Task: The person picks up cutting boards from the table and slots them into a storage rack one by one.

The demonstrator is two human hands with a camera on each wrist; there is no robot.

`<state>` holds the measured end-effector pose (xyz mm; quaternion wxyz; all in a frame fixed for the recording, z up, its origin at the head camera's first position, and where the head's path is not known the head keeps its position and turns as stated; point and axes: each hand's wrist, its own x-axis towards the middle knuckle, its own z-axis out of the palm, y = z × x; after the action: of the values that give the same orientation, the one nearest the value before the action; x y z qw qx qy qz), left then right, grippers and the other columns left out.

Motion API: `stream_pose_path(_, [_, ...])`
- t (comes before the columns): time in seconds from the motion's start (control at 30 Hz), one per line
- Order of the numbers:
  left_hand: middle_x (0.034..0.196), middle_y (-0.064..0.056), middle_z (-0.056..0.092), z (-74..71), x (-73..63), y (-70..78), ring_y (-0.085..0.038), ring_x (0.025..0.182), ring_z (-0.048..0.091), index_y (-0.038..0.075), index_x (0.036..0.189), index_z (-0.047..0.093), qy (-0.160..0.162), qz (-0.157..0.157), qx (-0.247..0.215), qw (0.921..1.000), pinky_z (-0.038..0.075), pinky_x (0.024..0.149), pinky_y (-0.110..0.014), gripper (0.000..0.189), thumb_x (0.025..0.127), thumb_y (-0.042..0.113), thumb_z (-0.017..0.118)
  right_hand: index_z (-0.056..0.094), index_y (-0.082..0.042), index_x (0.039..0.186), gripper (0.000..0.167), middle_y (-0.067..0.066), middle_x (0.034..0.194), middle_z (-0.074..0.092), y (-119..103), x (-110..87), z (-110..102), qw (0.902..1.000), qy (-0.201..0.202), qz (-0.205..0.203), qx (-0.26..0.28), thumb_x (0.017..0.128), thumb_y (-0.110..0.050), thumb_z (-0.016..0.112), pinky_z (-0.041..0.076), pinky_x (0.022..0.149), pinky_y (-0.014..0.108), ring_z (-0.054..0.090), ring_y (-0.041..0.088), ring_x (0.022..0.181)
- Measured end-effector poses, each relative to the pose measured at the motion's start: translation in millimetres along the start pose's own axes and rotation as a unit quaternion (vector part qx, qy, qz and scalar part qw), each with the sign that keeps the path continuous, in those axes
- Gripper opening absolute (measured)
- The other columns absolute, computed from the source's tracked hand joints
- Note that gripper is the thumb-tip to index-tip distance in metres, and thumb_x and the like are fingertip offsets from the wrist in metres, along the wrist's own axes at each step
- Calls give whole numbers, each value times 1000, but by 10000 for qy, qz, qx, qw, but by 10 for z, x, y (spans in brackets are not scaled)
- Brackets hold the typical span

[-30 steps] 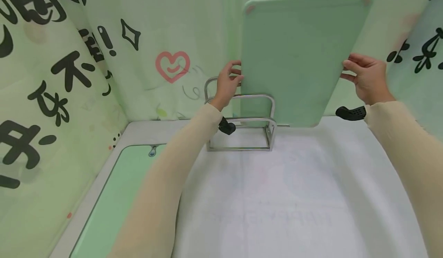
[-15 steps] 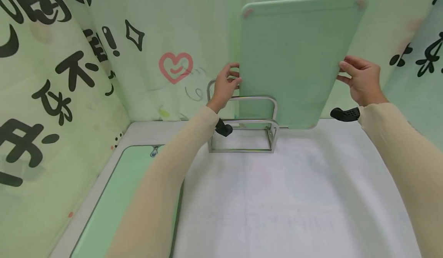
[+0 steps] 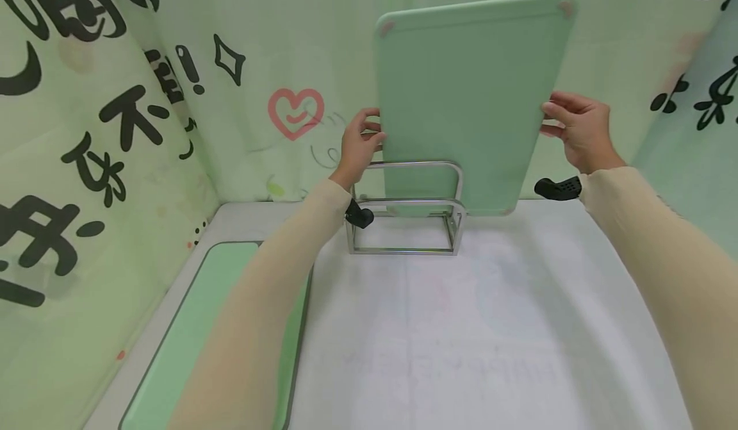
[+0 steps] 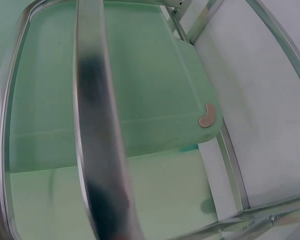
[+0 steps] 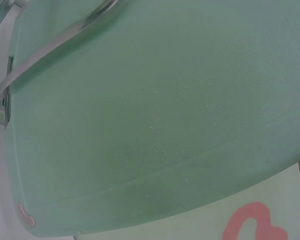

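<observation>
A light green cutting board with pinkish corner pads stands upright in a metal wire rack, tilted slightly. Its lower left part is behind the rack's front hoops, and its right part extends past the rack. At its left edge my left hand pinches it between thumb and fingers. My right hand pinches the right edge a little higher up. In the left wrist view, the board's lower corner shows behind a blurred metal hoop. The right wrist view is mostly filled by the board's textured face.
Another green cutting board with a dark grey rim lies flat on the white table at the left, partly under my left forearm. Pale green curtains with black lettering and a red heart surround the table.
Both hands have moved left with the upright cutting board, so more of it sits behind the rack's hoops. The rack and the flat board stay put; the camera view shifts slightly.
</observation>
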<state>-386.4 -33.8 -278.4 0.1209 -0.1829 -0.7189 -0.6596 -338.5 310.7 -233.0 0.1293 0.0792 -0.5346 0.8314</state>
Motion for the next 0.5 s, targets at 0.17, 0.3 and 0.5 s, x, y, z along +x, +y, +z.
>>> stream_pose_path(0.17, [92,-2,51,-80,-27,-7,-24,90,62,8,129,50,20,-4,91,10000,54,82,-37,37,93,1,54,74,0,91,15,5,77,73,60,24,65,9999,-88,-65,-66,78,6,68,57,57,26,68,15,65])
stream_pose_path(0.3, [92,-2,50,-139,-47,-7,-29,91,61,7,130,49,-4,56,97,9999,54,83,-40,38,93,1,52,74,0,93,16,5,78,73,93,41,99,9999,-144,-53,-69,79,5,68,57,57,26,68,16,64])
stream_pose_path(0.5, [92,-3,51,-198,-48,-23,-25,86,62,8,129,50,62,117,106,9999,54,83,-39,36,94,1,52,74,0,92,16,5,77,72,121,58,146,9999,-117,5,-53,78,4,69,57,57,26,68,16,63])
